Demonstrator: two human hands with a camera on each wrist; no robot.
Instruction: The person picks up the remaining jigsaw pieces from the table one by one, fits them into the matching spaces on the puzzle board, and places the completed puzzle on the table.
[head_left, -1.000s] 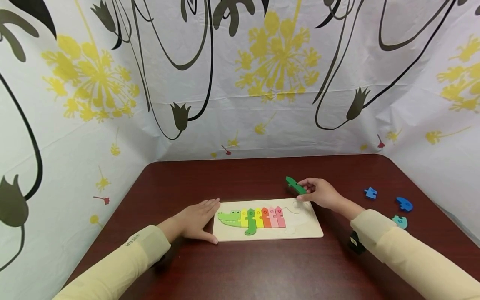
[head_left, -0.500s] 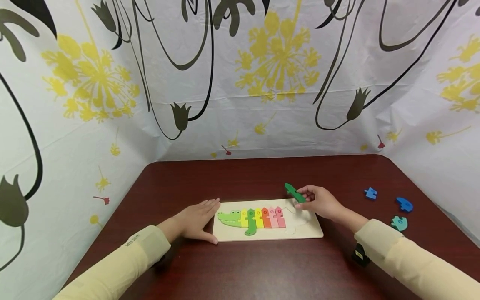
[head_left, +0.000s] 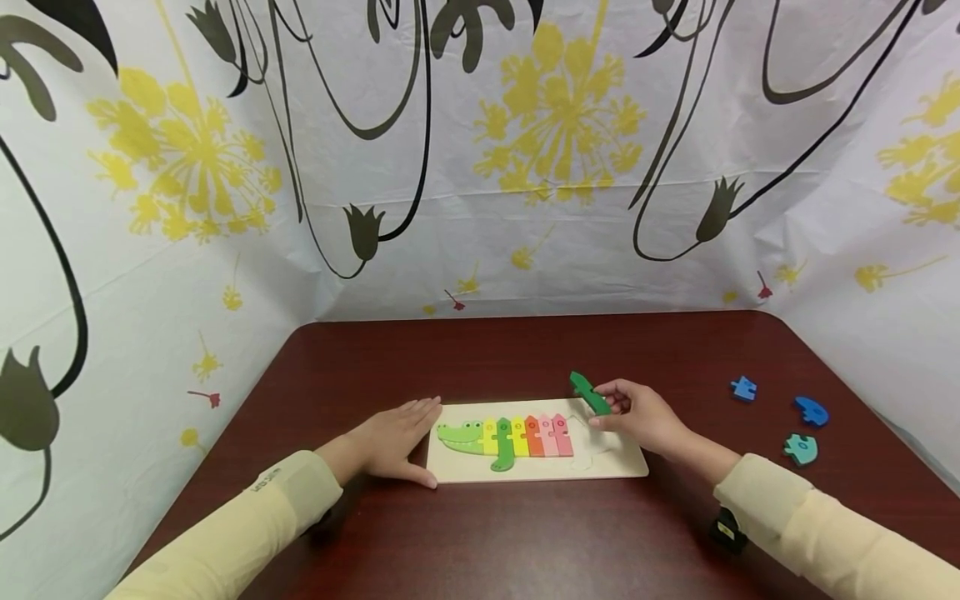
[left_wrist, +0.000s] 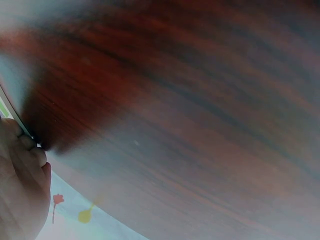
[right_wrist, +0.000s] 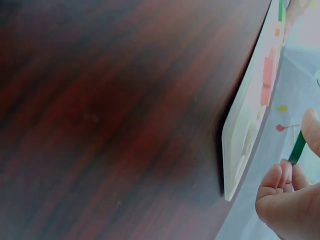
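In the head view a pale wooden puzzle board (head_left: 615, 463) lies on the table, bearing a crocodile of fitted pieces: a light green head (head_left: 460, 437), then yellow, green, orange and pink pieces. My left hand (head_left: 393, 439) rests flat at the board's left edge, fingers straight. Between thumb and fingers, my right hand (head_left: 645, 414) pinches a dark green puzzle piece (head_left: 589, 393), tilted above the board's far right part. Bare outlined recesses show below it. The right wrist view shows the green piece (right_wrist: 298, 148) edge-on, raised off the board (right_wrist: 240, 145).
Right of the board on the dark red-brown table (head_left: 495, 533) lie three loose puzzle pieces: a blue one (head_left: 744, 388), a curved blue one (head_left: 812, 411) and a teal one (head_left: 801, 449). A white patterned curtain (head_left: 465, 167) surrounds the table's back and sides.
My right hand has moved a little toward the near side and down, bringing the dark green piece over the board's far edge. The left hand has stayed put.
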